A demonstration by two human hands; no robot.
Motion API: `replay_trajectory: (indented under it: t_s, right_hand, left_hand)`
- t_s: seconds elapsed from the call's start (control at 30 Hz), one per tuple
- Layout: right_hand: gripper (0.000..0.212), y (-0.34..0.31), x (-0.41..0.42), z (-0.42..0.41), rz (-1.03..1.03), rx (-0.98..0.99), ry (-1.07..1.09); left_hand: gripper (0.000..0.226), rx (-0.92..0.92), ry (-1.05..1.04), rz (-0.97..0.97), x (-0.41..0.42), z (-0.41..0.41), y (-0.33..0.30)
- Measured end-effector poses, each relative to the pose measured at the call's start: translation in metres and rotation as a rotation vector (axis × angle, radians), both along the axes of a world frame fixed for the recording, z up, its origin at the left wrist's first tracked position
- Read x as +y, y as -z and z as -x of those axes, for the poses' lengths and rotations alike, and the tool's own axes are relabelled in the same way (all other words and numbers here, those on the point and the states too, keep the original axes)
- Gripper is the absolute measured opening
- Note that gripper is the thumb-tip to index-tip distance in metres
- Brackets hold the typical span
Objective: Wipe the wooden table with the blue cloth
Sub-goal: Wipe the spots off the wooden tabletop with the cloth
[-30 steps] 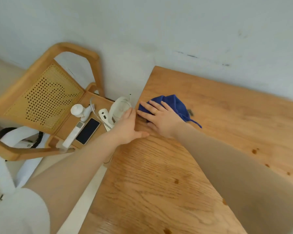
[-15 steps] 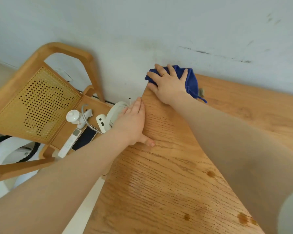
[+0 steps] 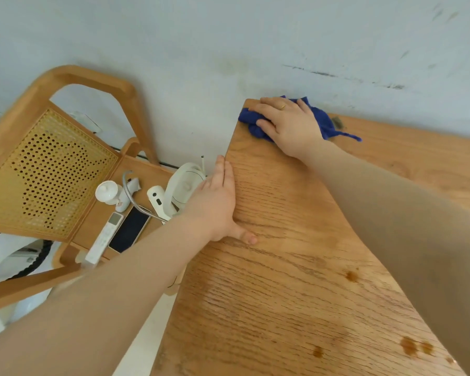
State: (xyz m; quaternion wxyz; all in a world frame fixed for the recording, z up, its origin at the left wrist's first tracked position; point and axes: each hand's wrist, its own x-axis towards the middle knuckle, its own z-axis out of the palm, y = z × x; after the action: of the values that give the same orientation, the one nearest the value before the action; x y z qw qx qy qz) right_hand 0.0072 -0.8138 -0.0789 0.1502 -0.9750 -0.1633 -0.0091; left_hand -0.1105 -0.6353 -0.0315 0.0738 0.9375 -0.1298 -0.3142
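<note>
Head | right hand (image 3: pixel 288 126) fingers flat on blue cloth (image 3: pixel 319 122), table (image 3: pixel 282 267) corner | left hand (image 3: pixel 215 202) fingers straight, edge

Two hands show: the left hand (image 3: pixel 215 204) and the right hand (image 3: pixel 288 126), the right wearing one ring (image 3: pixel 283 106). There is one table (image 3: pixel 296 280), one cloth (image 3: pixel 320 122) and one chair (image 3: pixel 46 169). On the chair seat lie one remote (image 3: pixel 103 238), one phone (image 3: pixel 129 232), one white headset (image 3: pixel 185 183), one white controller (image 3: pixel 156 199) and one small white round-topped gadget (image 3: pixel 107 191).
</note>
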Motion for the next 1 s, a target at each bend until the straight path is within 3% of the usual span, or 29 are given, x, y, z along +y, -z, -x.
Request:
replay_trajectory:
  t_s: [0.17, 0.27, 0.37, 0.5, 0.63, 0.87, 1.0]
  right_hand:
    - [0.045, -0.007, 0.012, 0.035, 0.020, 0.074, 0.030]
    - [0.064, -0.011, 0.003, 0.075, 0.066, 0.073, -0.140]
    - [0.061, -0.014, -0.018, 0.068, 0.023, 0.113, -0.277]
    - [0.049, -0.005, -0.020, 0.019, -0.082, -0.010, -0.024]
    - [0.039, -0.002, -0.002, 0.010, -0.020, -0.007, 0.206]
    - [0.044, -0.006, 0.005, 0.096, -0.046, 0.037, 0.034]
    - [0.050, -0.009, -0.021, 0.069, -0.100, 0.068, -0.191]
  left_hand:
    - [0.148, -0.059, 0.011, -0.074, -0.004, 0.004, -0.010]
    - [0.148, -0.042, 0.004, -0.067, -0.005, 0.003, -0.014]
    - [0.149, -0.035, 0.004, -0.085, -0.008, 0.000, -0.015]
    - [0.150, -0.027, 0.021, -0.072, -0.007, -0.004, -0.006]
    - [0.150, -0.025, 0.016, -0.041, -0.003, -0.001, -0.004]
    - [0.149, -0.049, 0.010, -0.056, -0.005, -0.001, -0.008]
    - [0.149, -0.040, 0.016, -0.037, -0.006, -0.003, -0.006]
